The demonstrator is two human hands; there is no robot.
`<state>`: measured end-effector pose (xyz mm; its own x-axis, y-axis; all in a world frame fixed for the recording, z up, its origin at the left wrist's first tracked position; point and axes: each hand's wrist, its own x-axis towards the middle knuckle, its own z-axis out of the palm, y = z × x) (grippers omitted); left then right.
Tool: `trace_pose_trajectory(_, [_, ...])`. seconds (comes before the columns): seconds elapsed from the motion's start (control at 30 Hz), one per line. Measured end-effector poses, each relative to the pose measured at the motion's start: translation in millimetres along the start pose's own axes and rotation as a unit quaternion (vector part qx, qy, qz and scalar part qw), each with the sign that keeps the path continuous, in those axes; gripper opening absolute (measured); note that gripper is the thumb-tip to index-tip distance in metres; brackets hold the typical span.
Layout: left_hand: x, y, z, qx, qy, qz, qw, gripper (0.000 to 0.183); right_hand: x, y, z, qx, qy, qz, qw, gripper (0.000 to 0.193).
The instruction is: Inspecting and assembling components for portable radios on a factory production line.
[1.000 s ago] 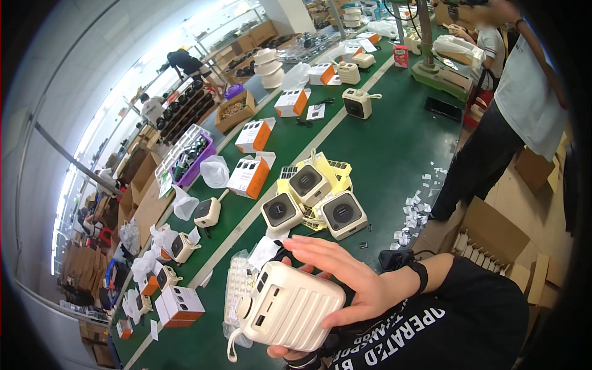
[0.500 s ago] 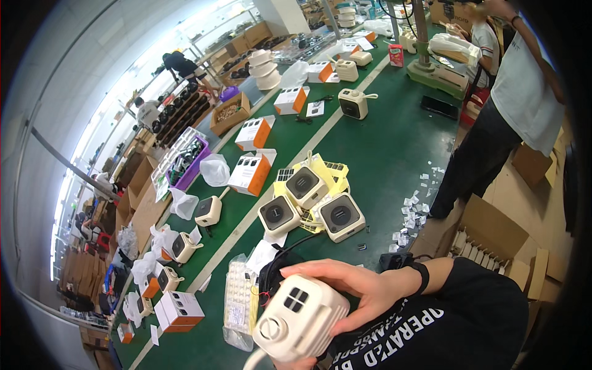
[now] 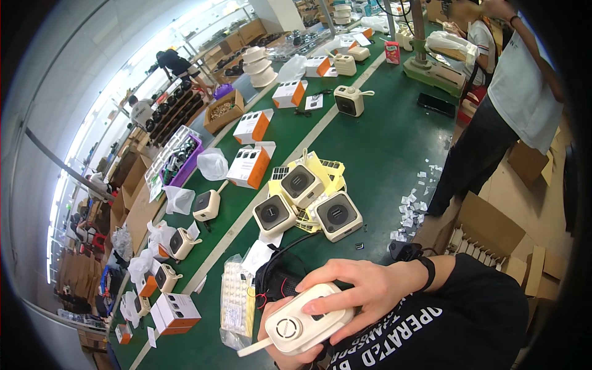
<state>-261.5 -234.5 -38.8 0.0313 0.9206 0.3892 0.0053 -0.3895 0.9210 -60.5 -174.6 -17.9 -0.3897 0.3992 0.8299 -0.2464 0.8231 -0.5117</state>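
Low in front of me is a cream portable speaker (image 3: 290, 328), box-shaped, with a round dial and a strap sticking out to the left. My left hand (image 3: 276, 353) cups it from below and the left, its fingertips partly hidden. Across the top lies my right hand (image 3: 361, 290), with its fingers over the buttons and its thumb on the near side. Just beyond my hands, three more cream speakers (image 3: 337, 214) with dark square fronts sit close together on yellow sheets (image 3: 333, 179). A black mesh pouch (image 3: 277, 277) and a bubble-wrapped white pack (image 3: 234, 299) lie beside the held speaker.
Orange-and-white boxes (image 3: 250, 166), plastic bags (image 3: 212, 164) and more speakers line the green table (image 3: 394, 135). Paper scraps (image 3: 408, 209) lie near its right edge. A green machine stand (image 3: 431, 77) rises at the far end. A person (image 3: 518, 105) stands at the right; an open carton (image 3: 487, 228) is below.
The held speaker has turned over in my hands and now shows a narrower face. My right fingers have come over its top, and more of my left hand shows. The view has shifted slightly.
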Motion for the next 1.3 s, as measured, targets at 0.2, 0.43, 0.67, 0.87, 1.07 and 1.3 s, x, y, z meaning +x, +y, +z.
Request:
trace_pose_trajectory(0.2, [3.8,-2.4,7.2,-0.091,0.011,-0.073,0.993,0.087,4.1,5.1,6.2,-0.006,0.018,0.020,1.000,0.056])
trace_pose_trajectory(0.43, [5.8,0.6,10.5,-0.062,0.131,-0.127,0.981,0.090,28.4,30.5,-15.7,0.115,-0.159,0.270,0.943,0.079])
trace_pose_trajectory(0.67, [10.0,9.5,-22.1,0.018,0.105,-0.039,0.994,0.062,94.6,220.3,-86.2,-0.225,0.164,0.281,0.918,0.069])
trace_pose_trajectory(0.87, [-8.3,17.4,-41.1,0.027,0.178,-0.073,0.981,0.056,78.6,359.6,-132.4,-0.376,0.238,0.473,0.760,0.072])
trace_pose_trajectory(1.07, [-18.8,11.5,-60.3,0.057,0.242,-0.109,0.962,0.050,76.6,391.3,-116.8,-0.573,0.180,0.424,0.678,0.086])
trace_pose_trajectory(1.3, [-25.6,-4.0,-75.7,-0.017,0.216,-0.113,0.970,0.047,157.2,404.6,6.9,-0.347,-0.136,0.286,0.882,0.091])
